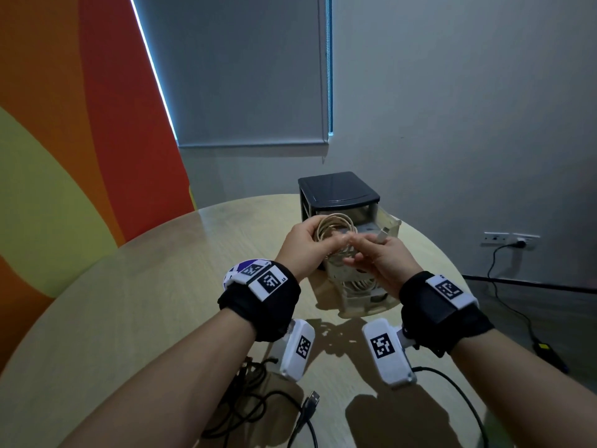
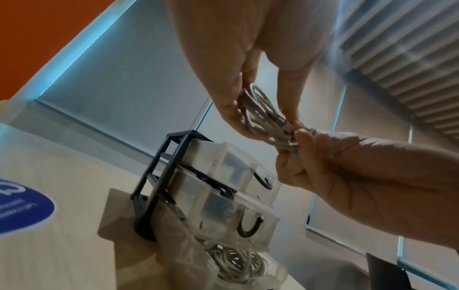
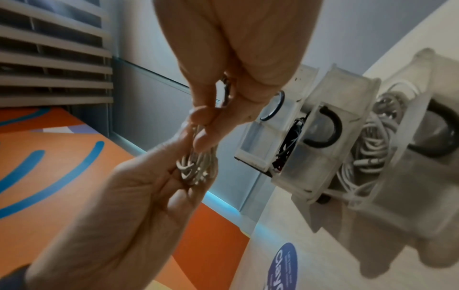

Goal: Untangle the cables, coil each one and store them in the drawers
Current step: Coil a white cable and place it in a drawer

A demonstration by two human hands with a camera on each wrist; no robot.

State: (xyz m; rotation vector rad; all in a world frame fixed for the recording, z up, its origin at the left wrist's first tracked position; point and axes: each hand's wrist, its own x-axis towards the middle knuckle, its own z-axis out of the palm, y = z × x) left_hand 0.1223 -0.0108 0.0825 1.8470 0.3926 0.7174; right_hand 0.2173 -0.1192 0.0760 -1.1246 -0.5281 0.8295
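Observation:
A white cable, wound into a coil (image 1: 332,227), hangs above the open drawers. My left hand (image 1: 318,240) grips the coil (image 2: 263,113) between thumb and fingers. My right hand (image 1: 365,250) pinches the same coil (image 3: 196,168) where the two hands meet, and the cable's USB plug (image 1: 382,234) sticks out past its fingers. The black-framed drawer unit (image 1: 336,192) stands behind the hands with its translucent drawers pulled out. The bottom drawer (image 1: 358,282) holds coiled white cables. A tangle of black cables (image 1: 255,402) lies on the table under my forearms.
The round wooden table (image 1: 145,302) has a blue sticker (image 2: 22,210) on it left of the drawers. A black USB plug (image 1: 311,400) lies near the front edge. A wall socket with a plugged lead (image 1: 517,242) is on the right wall.

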